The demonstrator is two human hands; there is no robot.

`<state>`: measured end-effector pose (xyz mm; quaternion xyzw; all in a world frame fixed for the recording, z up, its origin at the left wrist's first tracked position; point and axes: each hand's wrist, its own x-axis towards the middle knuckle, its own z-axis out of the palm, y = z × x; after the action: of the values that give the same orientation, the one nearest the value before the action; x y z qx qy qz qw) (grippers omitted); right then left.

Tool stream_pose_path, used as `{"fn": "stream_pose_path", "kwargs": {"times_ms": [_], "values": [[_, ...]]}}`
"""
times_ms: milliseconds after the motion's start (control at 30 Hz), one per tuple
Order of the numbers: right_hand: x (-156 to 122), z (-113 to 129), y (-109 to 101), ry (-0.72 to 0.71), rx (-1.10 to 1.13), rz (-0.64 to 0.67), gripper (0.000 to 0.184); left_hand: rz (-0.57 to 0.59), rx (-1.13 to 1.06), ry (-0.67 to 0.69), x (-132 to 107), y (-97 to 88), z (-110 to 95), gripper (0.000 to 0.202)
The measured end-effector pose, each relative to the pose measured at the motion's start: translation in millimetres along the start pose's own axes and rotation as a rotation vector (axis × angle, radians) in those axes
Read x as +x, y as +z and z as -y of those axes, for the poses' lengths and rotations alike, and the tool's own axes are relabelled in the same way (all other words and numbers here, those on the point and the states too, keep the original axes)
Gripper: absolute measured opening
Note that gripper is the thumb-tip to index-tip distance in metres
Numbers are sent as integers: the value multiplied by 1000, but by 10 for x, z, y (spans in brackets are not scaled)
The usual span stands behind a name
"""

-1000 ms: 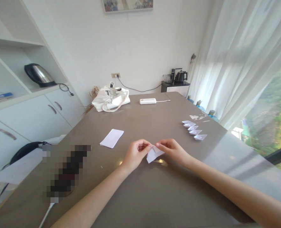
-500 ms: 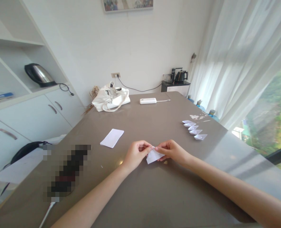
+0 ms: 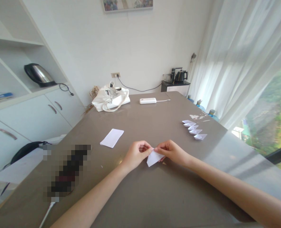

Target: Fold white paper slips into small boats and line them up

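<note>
Between my two hands is a small folded piece of white paper (image 3: 152, 158), its pointed lower corner turned toward me. My left hand (image 3: 139, 153) pinches its upper left edge between thumb and fingers. On the other side my right hand (image 3: 170, 151) grips the upper right part, thumb on top, with the fingers partly hidden behind the paper. Both thumbs almost meet at the top. A stack of white paper sheets (image 3: 112, 138) lies to the left of my hands. Over to the right, several folded paper boats (image 3: 194, 131) stand in a row.
A blurred-out dark object (image 3: 67, 171) with a white cable lies at the left. Further back are a white handbag (image 3: 111, 98) and a white power bank (image 3: 148, 101) on the brown table (image 3: 135, 120). Paper scraps (image 3: 197, 117) lie near the right edge.
The folded paper has tilted slightly, its lower corner now a little closer to me. Both hands keep their pinch in almost the same place.
</note>
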<state>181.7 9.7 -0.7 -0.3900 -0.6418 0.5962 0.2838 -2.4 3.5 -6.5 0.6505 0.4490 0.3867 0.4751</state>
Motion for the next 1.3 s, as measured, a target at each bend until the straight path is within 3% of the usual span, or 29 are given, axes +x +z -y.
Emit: {"fn": "stream_pose_path", "kwargs": {"times_ms": [367, 533, 667, 967, 1167, 1300], "values": [[-22, -10, 4, -37, -93, 5, 41, -9, -10, 6, -25, -19, -84, 18], [-18, -14, -1, -66, -143, -44, 39, 1, -44, 9, -6, -8, -60, 18], [-9, -20, 10, -63, -156, -12, 39, 9, -57, -10, 9, 1, -7, 16], [-24, -35, 18, -178, -323, -121, 32, 83, -118, -42, 0, 55, 38, 22], [-10, -25, -9, -106, -253, -86, 33, -8, -98, -13, 10, -6, -2, 19], [-23, 4, -21, -118, -378, -159, 26, -46, -66, 19, 12, -16, 7, 18]]}}
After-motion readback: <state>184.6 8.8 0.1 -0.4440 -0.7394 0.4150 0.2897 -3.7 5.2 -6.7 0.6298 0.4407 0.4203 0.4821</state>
